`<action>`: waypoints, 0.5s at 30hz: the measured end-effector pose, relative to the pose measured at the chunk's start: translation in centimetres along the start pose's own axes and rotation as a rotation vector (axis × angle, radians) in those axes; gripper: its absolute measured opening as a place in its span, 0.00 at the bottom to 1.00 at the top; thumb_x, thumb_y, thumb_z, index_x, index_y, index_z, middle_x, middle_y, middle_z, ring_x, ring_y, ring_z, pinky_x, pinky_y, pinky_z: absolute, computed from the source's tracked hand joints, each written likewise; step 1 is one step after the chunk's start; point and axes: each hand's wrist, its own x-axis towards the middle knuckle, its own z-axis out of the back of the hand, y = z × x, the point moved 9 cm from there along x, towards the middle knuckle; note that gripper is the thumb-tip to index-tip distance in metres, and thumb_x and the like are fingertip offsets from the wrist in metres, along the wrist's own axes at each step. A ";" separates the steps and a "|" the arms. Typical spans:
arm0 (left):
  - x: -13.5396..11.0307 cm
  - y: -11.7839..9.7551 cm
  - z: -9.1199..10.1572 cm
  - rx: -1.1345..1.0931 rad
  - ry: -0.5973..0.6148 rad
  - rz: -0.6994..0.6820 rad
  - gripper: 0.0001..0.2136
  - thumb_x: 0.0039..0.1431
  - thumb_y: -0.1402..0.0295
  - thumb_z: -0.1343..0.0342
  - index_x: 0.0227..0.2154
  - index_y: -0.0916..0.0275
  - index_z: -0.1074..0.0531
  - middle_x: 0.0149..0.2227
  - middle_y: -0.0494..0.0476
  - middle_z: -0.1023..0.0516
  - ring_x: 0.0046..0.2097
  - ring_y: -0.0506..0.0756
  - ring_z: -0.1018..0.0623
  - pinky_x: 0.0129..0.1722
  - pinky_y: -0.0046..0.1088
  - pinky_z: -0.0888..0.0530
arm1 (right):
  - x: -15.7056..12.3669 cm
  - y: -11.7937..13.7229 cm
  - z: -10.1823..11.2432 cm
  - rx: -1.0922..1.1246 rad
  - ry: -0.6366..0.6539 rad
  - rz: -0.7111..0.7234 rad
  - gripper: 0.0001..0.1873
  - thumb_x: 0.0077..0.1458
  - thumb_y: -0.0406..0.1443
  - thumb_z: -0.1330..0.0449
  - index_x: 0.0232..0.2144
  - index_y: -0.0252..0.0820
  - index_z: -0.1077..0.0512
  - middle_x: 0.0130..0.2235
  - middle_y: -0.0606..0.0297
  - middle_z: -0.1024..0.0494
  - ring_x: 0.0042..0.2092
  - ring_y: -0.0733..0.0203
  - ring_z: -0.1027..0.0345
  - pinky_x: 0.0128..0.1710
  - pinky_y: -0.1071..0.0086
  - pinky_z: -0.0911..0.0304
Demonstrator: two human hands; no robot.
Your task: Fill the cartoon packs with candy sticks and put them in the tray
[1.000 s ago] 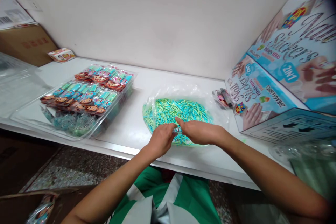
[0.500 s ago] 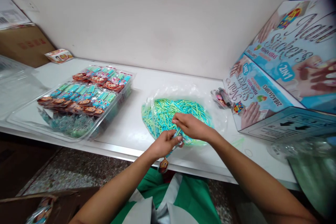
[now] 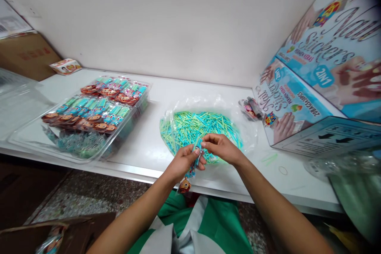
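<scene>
My left hand (image 3: pixel 185 162) is closed around a small clear packet (image 3: pixel 191 172) over the table's front edge. A brown cartoon-face tag (image 3: pixel 185 185) hangs at the packet's lower end. Green and blue thin sticks (image 3: pixel 197 143) stand up at its upper end. My right hand (image 3: pixel 220 147) pinches at these sticks, thumb and fingertips together; exactly what lies between them is partly hidden. Behind and below both hands lies an open clear plastic bag (image 3: pixel 208 105) with a heap of loose green and blue sticks (image 3: pixel 190 125).
On the left, a clear plastic tray (image 3: pixel 26 137) holds rows of filled packets (image 3: pixel 89 111). Nail Stickers boxes (image 3: pixel 293 103) stand at the right, with small dark packets (image 3: pixel 250 108) beside them. Several loose sticks (image 3: pixel 270 159) and a rubber band (image 3: pixel 283 170) lie on the white table (image 3: pixel 143 137).
My right hand has moved down and slightly right, from above the packet to the sticks at its upper end. The packet is tilted more upright in my left hand, showing the sticks.
</scene>
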 end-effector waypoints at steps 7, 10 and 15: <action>0.1 0.2 0.2 -0.040 -0.005 0.000 0.15 0.54 0.57 0.44 0.33 0.67 0.32 0.27 0.56 0.25 0.24 0.49 0.26 0.28 0.26 0.31 | -0.4 0.7 0.1 -0.095 -0.028 0.024 0.08 0.52 0.39 0.44 0.28 0.39 0.32 0.25 0.70 0.33 0.27 0.68 0.41 0.27 0.73 0.44; 0.1 0.3 0.5 -0.028 -0.033 -0.004 0.16 0.53 0.56 0.44 0.33 0.67 0.32 0.26 0.54 0.26 0.23 0.48 0.27 0.26 0.24 0.32 | -0.7 0.5 0.2 -0.131 -0.043 0.040 0.07 0.52 0.38 0.45 0.30 0.39 0.32 0.24 0.70 0.34 0.27 0.68 0.41 0.26 0.72 0.44; 0.1 0.5 0.4 0.002 -0.038 -0.014 0.15 0.54 0.57 0.45 0.32 0.66 0.33 0.26 0.53 0.27 0.22 0.47 0.28 0.23 0.22 0.35 | -0.8 0.2 0.2 -0.156 -0.100 0.050 0.06 0.51 0.36 0.46 0.32 0.40 0.32 0.25 0.70 0.34 0.27 0.67 0.40 0.27 0.72 0.43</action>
